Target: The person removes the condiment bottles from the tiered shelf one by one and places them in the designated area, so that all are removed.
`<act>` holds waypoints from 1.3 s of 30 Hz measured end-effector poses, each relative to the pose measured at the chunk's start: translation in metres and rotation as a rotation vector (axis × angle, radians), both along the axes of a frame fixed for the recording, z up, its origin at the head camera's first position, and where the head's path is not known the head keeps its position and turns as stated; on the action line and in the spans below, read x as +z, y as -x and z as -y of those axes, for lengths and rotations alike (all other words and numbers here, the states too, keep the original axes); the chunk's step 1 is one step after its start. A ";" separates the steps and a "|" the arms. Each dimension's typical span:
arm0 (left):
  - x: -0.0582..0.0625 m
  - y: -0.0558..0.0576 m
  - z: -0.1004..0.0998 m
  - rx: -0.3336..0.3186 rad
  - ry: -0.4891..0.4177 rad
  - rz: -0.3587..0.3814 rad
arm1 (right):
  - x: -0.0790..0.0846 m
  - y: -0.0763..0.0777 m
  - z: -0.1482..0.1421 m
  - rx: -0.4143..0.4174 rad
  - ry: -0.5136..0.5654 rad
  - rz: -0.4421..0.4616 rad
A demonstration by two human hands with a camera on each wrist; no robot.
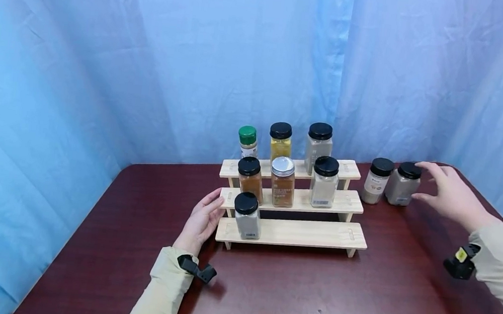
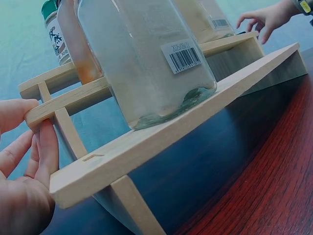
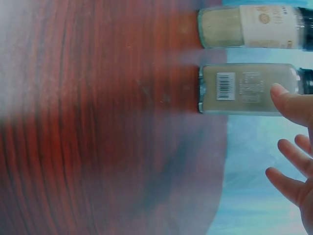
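Observation:
My left hand (image 1: 201,223) pinches the left end of the middle shelf of a three-tier wooden rack (image 1: 308,233), as the left wrist view shows with the thumb (image 2: 17,113) on the shelf's end and a finger beneath. My right hand (image 1: 452,196) is at a square glass spice jar (image 1: 400,190) with a black lid, right of the rack. In the right wrist view its thumb (image 3: 291,105) overlaps the jar's side, while the other fingers are spread apart from it. Whether the thumb touches the glass I cannot tell.
Beside that jar stands another black-lidded spice jar (image 1: 373,188) with a white label. Several jars fill the upper two tiers; one grey jar (image 1: 248,223) stands left on the bottom tier. A blue curtain (image 1: 224,63) hangs behind the dark red table (image 1: 310,299).

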State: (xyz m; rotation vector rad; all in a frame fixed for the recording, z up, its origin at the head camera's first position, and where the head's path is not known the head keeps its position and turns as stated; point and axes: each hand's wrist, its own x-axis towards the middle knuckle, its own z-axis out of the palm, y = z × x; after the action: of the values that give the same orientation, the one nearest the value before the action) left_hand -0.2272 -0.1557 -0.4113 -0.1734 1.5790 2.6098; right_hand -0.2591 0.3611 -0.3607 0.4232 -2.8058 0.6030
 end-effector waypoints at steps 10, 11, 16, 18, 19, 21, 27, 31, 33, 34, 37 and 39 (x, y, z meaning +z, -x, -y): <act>0.000 0.001 -0.001 0.008 -0.008 0.006 | 0.021 -0.017 0.003 0.011 0.024 -0.076; 0.000 0.001 -0.001 0.008 -0.006 0.004 | 0.023 -0.019 0.004 0.016 0.033 -0.085; 0.002 0.000 -0.002 0.007 -0.006 0.000 | 0.033 -0.026 0.012 0.027 0.070 -0.135; 0.002 0.000 -0.002 0.006 -0.004 -0.003 | 0.037 -0.030 0.017 0.029 0.096 -0.151; 0.002 0.000 -0.002 0.006 -0.003 -0.004 | 0.038 -0.032 0.020 0.028 0.110 -0.158; 0.001 0.001 -0.002 0.009 -0.002 -0.003 | 0.041 -0.036 0.027 0.034 0.144 -0.166; -0.002 0.000 0.000 0.014 0.005 0.009 | 0.045 -0.050 0.053 0.067 0.225 -0.178; -0.003 0.000 0.000 0.009 -0.005 0.008 | 0.047 -0.057 0.073 0.114 0.246 -0.236; -0.003 0.000 0.000 0.003 -0.005 0.004 | 0.050 -0.061 0.084 0.153 0.256 -0.273; -0.002 0.000 0.000 0.001 -0.007 0.005 | 0.051 -0.064 0.089 0.171 0.259 -0.290; 0.000 0.000 -0.001 -0.007 -0.006 0.002 | 0.058 -0.071 0.106 0.221 0.290 -0.310; 0.001 0.000 0.000 -0.006 -0.005 0.001 | 0.063 -0.075 0.117 0.251 0.307 -0.317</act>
State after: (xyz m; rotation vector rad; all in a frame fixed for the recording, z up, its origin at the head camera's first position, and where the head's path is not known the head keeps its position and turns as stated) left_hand -0.2268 -0.1553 -0.4099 -0.1699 1.5693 2.6087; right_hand -0.1836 0.2443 -0.2979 0.7395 -2.3295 0.9132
